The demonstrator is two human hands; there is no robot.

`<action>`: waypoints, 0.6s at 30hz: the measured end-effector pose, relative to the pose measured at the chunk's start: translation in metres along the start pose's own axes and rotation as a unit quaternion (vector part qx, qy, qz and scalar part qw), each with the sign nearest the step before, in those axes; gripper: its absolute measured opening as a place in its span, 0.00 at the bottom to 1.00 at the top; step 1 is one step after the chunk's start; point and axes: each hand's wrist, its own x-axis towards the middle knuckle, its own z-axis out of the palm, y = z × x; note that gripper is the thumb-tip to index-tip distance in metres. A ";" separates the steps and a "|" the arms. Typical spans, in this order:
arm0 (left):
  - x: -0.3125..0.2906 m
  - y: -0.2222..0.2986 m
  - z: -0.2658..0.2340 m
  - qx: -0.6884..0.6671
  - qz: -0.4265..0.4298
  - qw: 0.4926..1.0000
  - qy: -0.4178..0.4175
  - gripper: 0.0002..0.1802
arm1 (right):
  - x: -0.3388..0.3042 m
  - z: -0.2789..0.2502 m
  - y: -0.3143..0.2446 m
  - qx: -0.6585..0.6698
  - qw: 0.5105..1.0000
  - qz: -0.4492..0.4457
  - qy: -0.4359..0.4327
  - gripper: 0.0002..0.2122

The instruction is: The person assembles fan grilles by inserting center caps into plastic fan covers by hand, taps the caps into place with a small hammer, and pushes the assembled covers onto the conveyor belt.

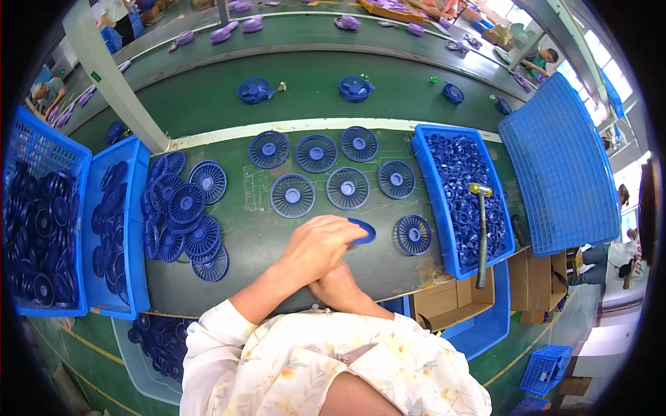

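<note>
My left hand (316, 243) reaches over the table's middle, its fingers closed at the edge of a blue round fan grille (364, 229) that is tilted and mostly covered. Beneath it, my right hand (336, 281) crosses under the left; its fingers are hidden. Ahead of my hands, several blue grilles lie flat with hubs up, among them one grille (347, 188) just beyond my left hand. Another single grille (414, 235) rests to the right. On the left, a heap of the same grilles (186, 202) overlaps in layers.
A blue tray (422, 166) of small blue parts stands at right, with a hammer (481, 229) across it. Blue crates (84, 243) of grilles stand at far left. Beyond a pale rail (298, 126), a green conveyor (298, 73) carries blue fan parts. Cardboard boxes (437, 302) sit below right.
</note>
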 end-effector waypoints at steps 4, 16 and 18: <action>0.020 0.000 0.025 0.138 0.019 0.969 -0.201 0.23 | -0.011 0.020 0.006 -0.011 0.998 0.031 -0.046 0.24; -0.039 -0.021 -0.082 0.146 -0.172 0.969 0.100 0.24 | 0.006 -0.019 -0.007 0.296 0.943 0.146 0.052 0.07; -0.055 -0.049 -0.112 0.260 -0.236 0.922 0.165 0.28 | 0.009 -0.028 -0.005 0.402 0.890 0.215 0.023 0.04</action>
